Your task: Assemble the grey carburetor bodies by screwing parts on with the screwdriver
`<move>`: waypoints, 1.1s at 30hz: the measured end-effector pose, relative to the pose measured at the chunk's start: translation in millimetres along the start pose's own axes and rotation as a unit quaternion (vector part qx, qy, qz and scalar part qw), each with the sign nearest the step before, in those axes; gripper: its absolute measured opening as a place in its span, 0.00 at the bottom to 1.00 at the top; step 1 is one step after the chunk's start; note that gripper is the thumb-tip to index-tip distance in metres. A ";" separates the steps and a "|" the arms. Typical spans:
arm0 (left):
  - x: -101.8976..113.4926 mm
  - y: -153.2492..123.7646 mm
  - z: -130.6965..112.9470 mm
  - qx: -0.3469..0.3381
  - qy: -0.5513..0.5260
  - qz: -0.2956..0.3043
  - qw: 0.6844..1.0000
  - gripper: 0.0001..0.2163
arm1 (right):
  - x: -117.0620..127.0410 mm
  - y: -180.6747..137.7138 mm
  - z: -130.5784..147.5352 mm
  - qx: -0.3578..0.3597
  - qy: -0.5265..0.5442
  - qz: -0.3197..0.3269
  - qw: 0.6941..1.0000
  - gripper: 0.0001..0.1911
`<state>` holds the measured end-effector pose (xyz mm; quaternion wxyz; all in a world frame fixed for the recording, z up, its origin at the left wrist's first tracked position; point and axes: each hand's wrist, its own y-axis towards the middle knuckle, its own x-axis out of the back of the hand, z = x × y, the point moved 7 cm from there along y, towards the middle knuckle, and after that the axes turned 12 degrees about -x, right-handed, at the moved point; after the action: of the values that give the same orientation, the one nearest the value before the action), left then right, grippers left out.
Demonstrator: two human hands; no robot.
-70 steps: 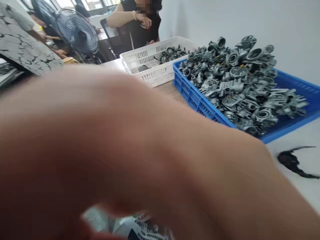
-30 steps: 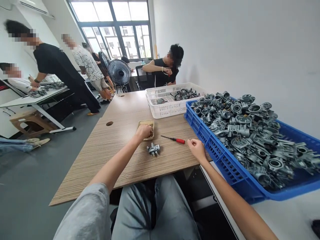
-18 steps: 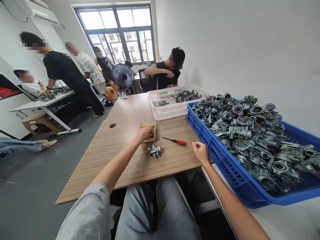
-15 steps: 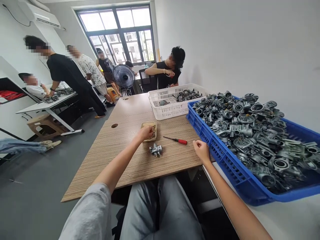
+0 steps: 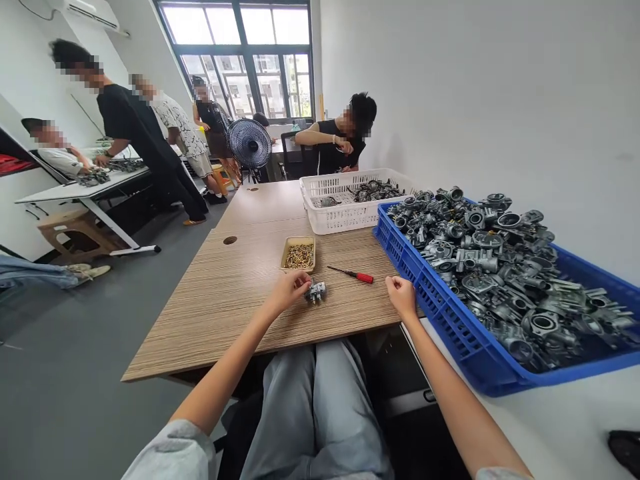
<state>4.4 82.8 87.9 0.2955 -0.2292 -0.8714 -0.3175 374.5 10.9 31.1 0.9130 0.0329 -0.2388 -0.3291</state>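
My left hand [image 5: 293, 288] is at the left side of a small grey metal carburetor [image 5: 317, 292] on the wooden table. Its fingers are pinched together, and whatever they may hold is too small to make out. Just behind is a tan plastic box [image 5: 283, 257] of brass-coloured screws [image 5: 300, 255]. Curled into a loose fist, my right hand [image 5: 401, 295] rests by the table's right edge, beside the blue crate; nothing shows in it. Between that fist and the box lies a screwdriver [image 5: 363, 277] with a red handle, its shaft pointing left.
A blue crate [image 5: 450, 340] heaped with carburetors [image 5: 480, 260] stands on the right. Behind the table's middle, a white basket [image 5: 335, 223] holds more metal parts. Across the table sits a person [image 5: 340, 137]. A fan [image 5: 250, 143] and other people are farther back left.
My left hand has come out of the screw box and moved toward me, to the carburetor. The right hand has stayed in place, still curled.
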 end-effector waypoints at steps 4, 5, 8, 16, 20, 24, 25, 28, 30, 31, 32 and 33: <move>-0.3 -0.5 3.8 0.009 -0.007 -0.017 1.000 0.07 | 0.3 -0.2 0.4 0.003 -0.009 -0.003 1.000 0.24; -1.3 -1.0 4.9 0.011 -0.011 -0.021 1.000 0.07 | 0.1 -0.1 0.0 0.003 -0.011 -0.004 1.000 0.24; -4.6 -3.2 6.7 0.004 -0.013 -0.027 1.000 0.07 | -0.7 0.5 -1.9 0.002 -0.019 -0.005 1.000 0.25; -10.5 -13.9 10.2 -0.009 -0.049 -0.079 0.996 0.11 | -1.4 -0.8 3.1 0.011 -0.027 -0.009 1.000 0.26; -18.1 -21.3 21.2 0.001 -0.079 -0.147 0.986 0.15 | -2.8 0.1 7.3 0.028 -0.026 -0.013 0.999 0.27; -30.8 -23.3 29.3 0.040 -0.108 -0.157 0.981 0.22 | -4.0 1.1 5.9 0.036 -0.027 -0.019 0.999 0.29; -34.1 -22.9 28.4 0.044 -0.118 -0.146 0.981 0.23 | -4.3 1.1 5.3 0.038 -0.028 -0.019 0.999 0.29; -36.3 -22.9 19.7 0.036 -0.127 -0.134 0.982 0.24 | -4.9 0.2 4.3 0.044 -0.028 -0.016 0.999 0.31; -34.9 -24.7 14.0 0.032 -0.119 -0.137 0.983 0.23 | -4.9 -1.1 4.4 0.049 -0.027 -0.015 0.998 0.32; -34.5 -26.0 11.9 0.031 -0.114 -0.138 0.983 0.22 | -4.8 -1.8 4.5 0.052 -0.027 -0.015 0.998 0.32; -34.4 -27.5 10.5 0.031 -0.106 -0.139 0.984 0.21 | -4.6 -2.4 4.7 0.056 -0.027 -0.016 0.998 0.32; -34.7 -29.1 9.9 0.033 -0.097 -0.140 0.985 0.20 | -4.5 -2.9 4.9 0.059 -0.028 -0.018 0.998 0.32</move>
<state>8.7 62.1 46.6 0.1702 -0.1248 -0.9294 -0.3027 367.5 12.0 32.9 0.8964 0.0813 -0.2829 -0.3313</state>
